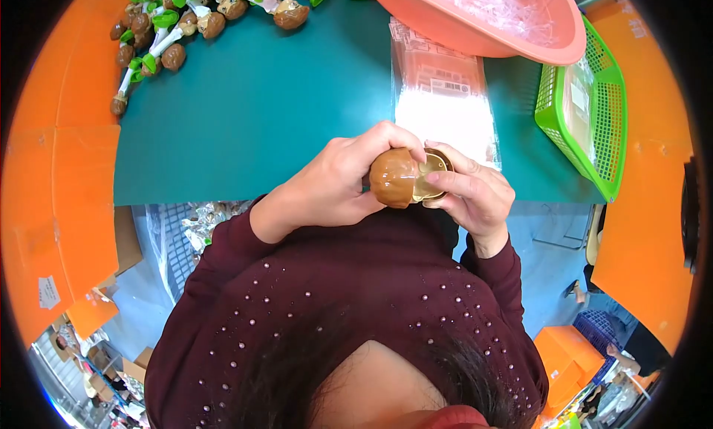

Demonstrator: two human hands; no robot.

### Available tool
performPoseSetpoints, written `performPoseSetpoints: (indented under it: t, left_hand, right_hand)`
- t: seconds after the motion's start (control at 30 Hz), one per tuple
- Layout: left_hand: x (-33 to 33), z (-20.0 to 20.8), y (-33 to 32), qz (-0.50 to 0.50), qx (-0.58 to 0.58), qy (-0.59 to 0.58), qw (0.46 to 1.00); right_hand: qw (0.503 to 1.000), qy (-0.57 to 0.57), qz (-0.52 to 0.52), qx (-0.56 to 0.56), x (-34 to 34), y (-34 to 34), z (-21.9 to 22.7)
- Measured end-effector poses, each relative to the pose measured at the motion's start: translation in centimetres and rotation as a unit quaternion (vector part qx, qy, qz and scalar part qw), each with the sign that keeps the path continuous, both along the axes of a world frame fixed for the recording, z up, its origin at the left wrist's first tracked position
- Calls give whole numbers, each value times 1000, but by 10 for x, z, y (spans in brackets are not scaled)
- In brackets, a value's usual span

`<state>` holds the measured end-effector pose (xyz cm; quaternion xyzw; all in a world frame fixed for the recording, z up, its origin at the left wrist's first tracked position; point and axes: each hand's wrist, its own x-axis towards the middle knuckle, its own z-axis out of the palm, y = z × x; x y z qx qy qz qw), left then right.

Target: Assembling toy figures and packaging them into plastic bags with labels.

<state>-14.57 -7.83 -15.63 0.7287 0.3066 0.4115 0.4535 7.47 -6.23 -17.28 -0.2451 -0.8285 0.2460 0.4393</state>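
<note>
Just past the table's front edge, my left hand point(334, 175) is wrapped round a glossy brown, rounded doll-head piece point(392, 178). Against its right side sits a hollow brown-rimmed shell point(448, 160) with a pale yellowish inside. My right hand point(479, 195) grips that shell, thumb laid over its opening and fingers behind. The two pieces meet or nearly meet; whether they are joined I cannot tell. At the far left of the table lies a pile of dolls point(212, 24) with brown heads, white bodies and green parts.
A salmon-pink basin point(475, 39) with clear plastic strips stands at the back right, over a stack of clear printed bags point(445, 110). Beside it is a green mesh basket point(615, 132) holding clear packaging. Orange panels point(59, 206) flank the green table point(260, 117). A blue crate point(176, 243) stands below.
</note>
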Motion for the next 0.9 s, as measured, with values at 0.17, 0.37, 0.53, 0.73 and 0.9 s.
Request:
performPoseSetpoints:
  t: [0.17,0.37,0.53,0.73,0.9]
  left_hand:
    - [1,-10,-1,-1,10,15,1000]
    - [1,-12,8,-31,94,19,995]
    - [3,-15,9,-36,151,19,988]
    - [2,-21,10,-47,165,7,985]
    - [-1,-16,11,-59,186,48,980]
  right_hand:
    - [997,-65,6,35,8,0,-2]
    - [993,-111,1,28,11,-3,-4]
    - [999,-53,6,-4,5,-4,-11]
    - [987,69,64,-130,9,-9,-27]
    - [988,44,74,-126,10,-6,-21]
